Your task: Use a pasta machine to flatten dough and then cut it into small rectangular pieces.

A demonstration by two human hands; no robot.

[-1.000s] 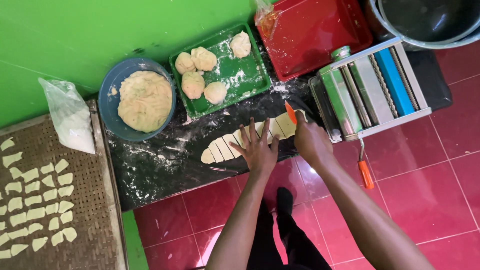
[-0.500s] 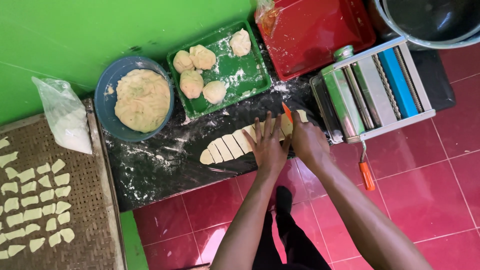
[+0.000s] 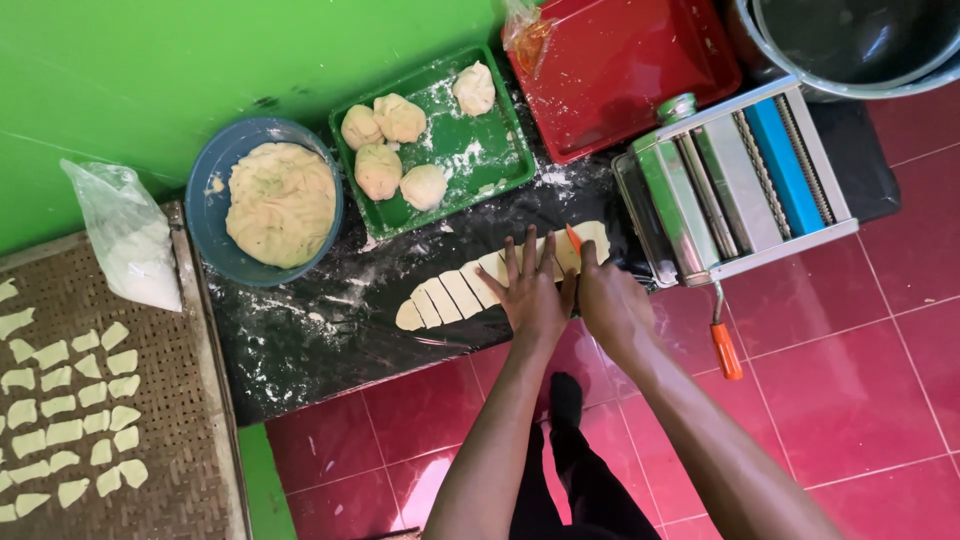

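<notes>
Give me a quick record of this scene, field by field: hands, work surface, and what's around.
left hand: flat on dough strip, fingers spread
right hand: holds orange-handled knife at the strip
strip: partly cut into slices
surface: floured black sheet
behind: blue bowl of dough, green tray with dough balls
right: pasta roller
left: woven tray of cut pieces

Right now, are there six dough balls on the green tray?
No, the green tray holds five dough balls, with more dough in the blue bowl beside it.

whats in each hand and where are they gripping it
The right hand grips a knife by its orange handle. The left hand holds nothing, pressing flat on the dough strip.
</notes>
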